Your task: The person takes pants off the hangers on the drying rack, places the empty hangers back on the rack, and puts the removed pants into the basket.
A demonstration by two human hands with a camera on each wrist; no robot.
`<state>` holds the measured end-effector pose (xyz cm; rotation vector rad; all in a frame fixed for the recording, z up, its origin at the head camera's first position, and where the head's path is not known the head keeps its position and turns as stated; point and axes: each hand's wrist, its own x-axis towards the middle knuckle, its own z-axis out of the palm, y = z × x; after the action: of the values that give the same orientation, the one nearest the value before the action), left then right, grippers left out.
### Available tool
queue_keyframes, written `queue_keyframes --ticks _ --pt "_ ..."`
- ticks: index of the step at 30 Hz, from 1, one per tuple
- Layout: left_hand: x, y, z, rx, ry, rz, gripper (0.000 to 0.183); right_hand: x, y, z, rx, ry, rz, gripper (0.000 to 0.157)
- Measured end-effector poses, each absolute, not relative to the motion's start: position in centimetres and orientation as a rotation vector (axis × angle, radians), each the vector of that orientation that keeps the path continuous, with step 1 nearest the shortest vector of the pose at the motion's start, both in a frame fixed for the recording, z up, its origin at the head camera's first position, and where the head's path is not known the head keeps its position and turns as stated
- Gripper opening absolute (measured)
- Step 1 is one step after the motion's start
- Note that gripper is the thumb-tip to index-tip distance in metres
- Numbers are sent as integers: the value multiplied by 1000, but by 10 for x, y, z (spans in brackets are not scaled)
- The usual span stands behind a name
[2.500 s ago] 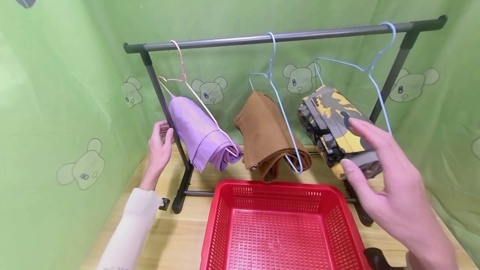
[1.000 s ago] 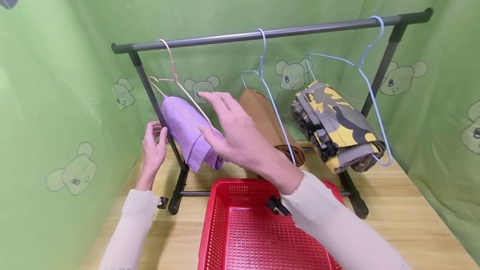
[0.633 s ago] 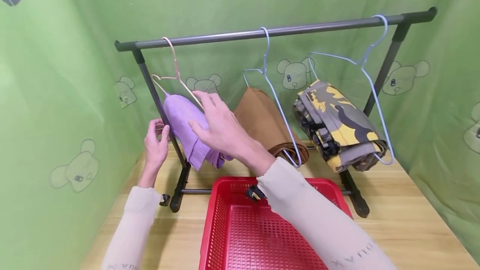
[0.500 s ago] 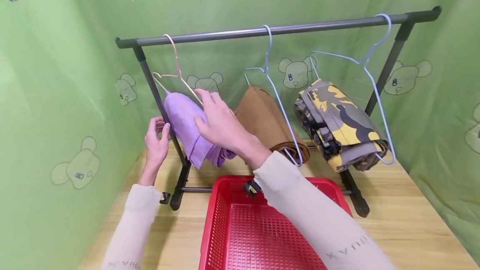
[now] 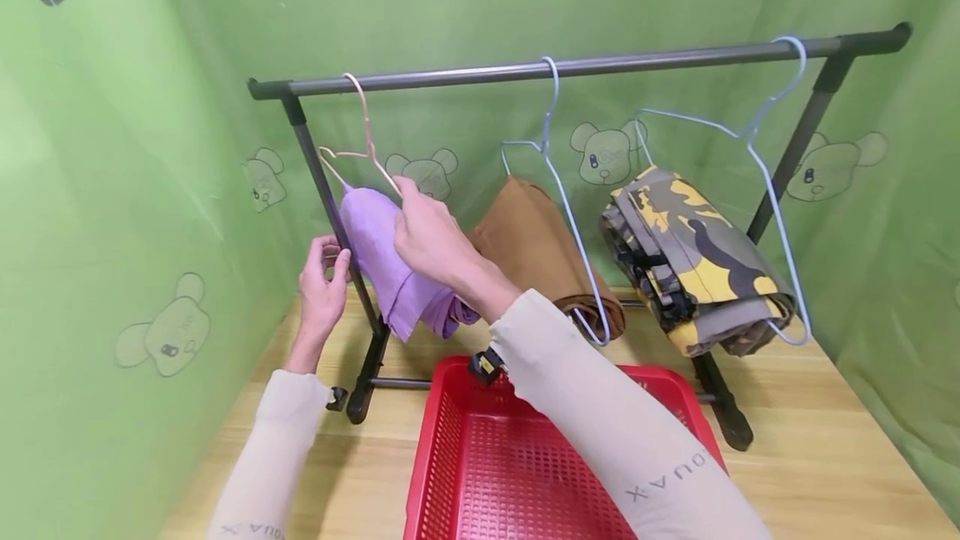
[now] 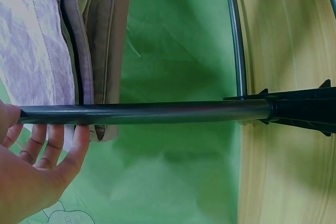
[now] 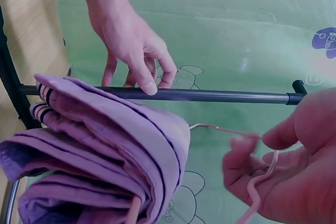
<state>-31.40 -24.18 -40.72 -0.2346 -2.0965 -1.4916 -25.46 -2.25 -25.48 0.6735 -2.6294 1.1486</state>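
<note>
Parted half a second ago, the thumb and fingers of the right hand (image 5: 431, 233) are now closed on the pink hanger (image 5: 368, 130) in the head view. It is hooked over the rail (image 5: 450, 77), its long axis sloped from far left down toward near right, with the purple cloth (image 5: 377, 244) draped through it. It is placed between the hands, the right nearer. In the left wrist view, the post (image 6: 168, 112), crossing in front of the cloth, is gripped by the left hand (image 6: 37, 179). In the right wrist view, exact finger contact on the hanger is blurred.
</note>
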Motion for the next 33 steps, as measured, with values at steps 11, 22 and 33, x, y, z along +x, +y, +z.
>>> queue_keyframes --ticks 11,22,33 --pt "-287 -228 -382 -279 -2076 -1482 25 -258 -25 -252 627 -2537 1272 43" --pt "-288 -229 -380 -300 -2081 -1494 26 -263 -23 -251 505 -2489 1336 29" --pt "-316 -245 -409 -281 -2086 -1469 28 -265 -22 -253 507 -2445 1309 27"
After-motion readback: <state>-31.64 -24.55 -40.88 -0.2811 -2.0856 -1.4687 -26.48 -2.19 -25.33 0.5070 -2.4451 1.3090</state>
